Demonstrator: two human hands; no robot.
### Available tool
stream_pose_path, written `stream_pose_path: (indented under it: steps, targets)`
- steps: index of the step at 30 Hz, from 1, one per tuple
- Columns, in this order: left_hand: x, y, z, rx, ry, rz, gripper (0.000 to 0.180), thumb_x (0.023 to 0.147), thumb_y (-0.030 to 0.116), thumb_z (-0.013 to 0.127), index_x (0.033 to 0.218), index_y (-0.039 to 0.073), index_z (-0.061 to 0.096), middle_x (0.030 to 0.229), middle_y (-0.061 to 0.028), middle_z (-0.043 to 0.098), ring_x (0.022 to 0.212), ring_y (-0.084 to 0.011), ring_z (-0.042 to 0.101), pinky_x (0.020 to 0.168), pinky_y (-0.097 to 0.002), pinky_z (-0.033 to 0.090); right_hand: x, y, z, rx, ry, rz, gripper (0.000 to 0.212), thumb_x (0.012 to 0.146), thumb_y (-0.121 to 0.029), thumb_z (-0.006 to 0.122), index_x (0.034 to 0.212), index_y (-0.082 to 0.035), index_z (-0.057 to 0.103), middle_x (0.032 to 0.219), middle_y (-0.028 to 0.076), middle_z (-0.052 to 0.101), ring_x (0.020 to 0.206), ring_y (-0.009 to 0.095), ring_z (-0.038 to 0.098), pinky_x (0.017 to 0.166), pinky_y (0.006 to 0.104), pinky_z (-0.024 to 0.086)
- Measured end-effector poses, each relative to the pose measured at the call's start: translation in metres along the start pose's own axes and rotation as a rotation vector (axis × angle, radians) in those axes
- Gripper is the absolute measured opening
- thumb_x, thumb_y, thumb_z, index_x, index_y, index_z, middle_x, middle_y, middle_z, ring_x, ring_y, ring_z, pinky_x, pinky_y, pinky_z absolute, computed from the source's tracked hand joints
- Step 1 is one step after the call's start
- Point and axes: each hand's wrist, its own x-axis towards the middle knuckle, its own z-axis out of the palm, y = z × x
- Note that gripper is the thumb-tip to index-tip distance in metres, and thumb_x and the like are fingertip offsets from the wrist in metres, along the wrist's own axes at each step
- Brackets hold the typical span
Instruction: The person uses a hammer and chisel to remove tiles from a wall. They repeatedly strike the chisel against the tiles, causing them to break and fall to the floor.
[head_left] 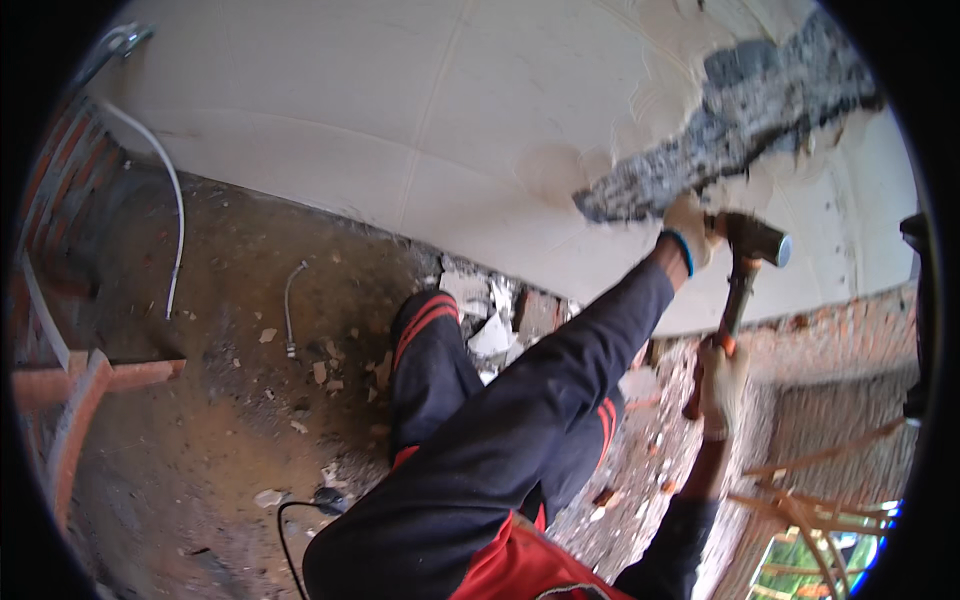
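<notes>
My right hand (722, 388), in a pale work glove, grips the handle of a hammer (757, 241) with an orange-and-dark shaft. The hammer's metal head is right beside my left hand (688, 230), gloved with a blue cuff. The left fingers are curled closed against the wall; what they hold is hidden behind the glove and hammer head. Just above that hand, a rough grey gouge (690, 150) of bare masonry runs diagonally through the pale plastered wall (400, 110).
Broken plaster and brick rubble (500, 320) lies along the wall's foot. On the dirty floor (220, 420) are a short hose (288, 305) and scattered chips. A white hose (172, 190) hangs at left, above a reddish frame (90, 390). Wooden sticks (800, 510) stand at lower right.
</notes>
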Motion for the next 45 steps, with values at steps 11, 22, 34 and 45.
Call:
stream_pose_path:
  steps: [11,22,34,45]
  targets:
    - [0.001,-0.003,-0.009,0.08,0.277,0.079,0.016,0.088,0.03,0.049,0.076,0.019,0.048,0.064,0.0016,0.045,0.048,-0.0144,0.043,0.051,-0.0342,0.046,-0.02,-0.084,-0.106,0.397,0.469,-0.691,0.029,0.071,-0.007,0.052,0.096,0.004,0.047,0.057,0.004,0.044,0.05,0.012,0.044,0.052,0.0226,0.039]
    - [-0.017,0.003,0.007,0.142,-0.248,0.05,0.027,0.091,0.036,0.035,0.083,0.016,0.052,0.065,0.0009,0.053,0.055,-0.0156,0.054,0.05,-0.0302,0.048,-0.005,-0.006,0.007,0.146,0.019,0.096,0.001,0.072,-0.003,0.049,0.072,-0.003,0.05,0.055,0.0,0.046,0.041,0.006,0.04,0.037,0.0218,0.03]
    - [-0.003,-0.005,-0.008,0.18,0.268,0.095,0.01,0.084,0.031,0.05,0.076,0.027,0.048,0.065,0.0054,0.047,0.049,-0.0108,0.044,0.041,-0.0277,0.034,-0.035,-0.057,-0.172,0.653,0.538,-0.733,0.027,0.07,-0.002,0.051,0.096,0.003,0.055,0.082,0.011,0.057,0.085,0.021,0.057,0.084,0.0322,0.046]
    - [0.001,-0.007,-0.008,0.124,-0.119,0.197,0.027,0.089,0.022,0.036,0.103,0.009,0.055,0.091,-0.0024,0.06,0.081,-0.0162,0.059,0.069,-0.032,0.049,-0.002,0.009,0.012,0.258,-0.017,-0.018,0.01,0.073,0.0,0.053,0.082,-0.001,0.051,0.057,0.0,0.048,0.047,0.006,0.041,0.042,0.0201,0.034]
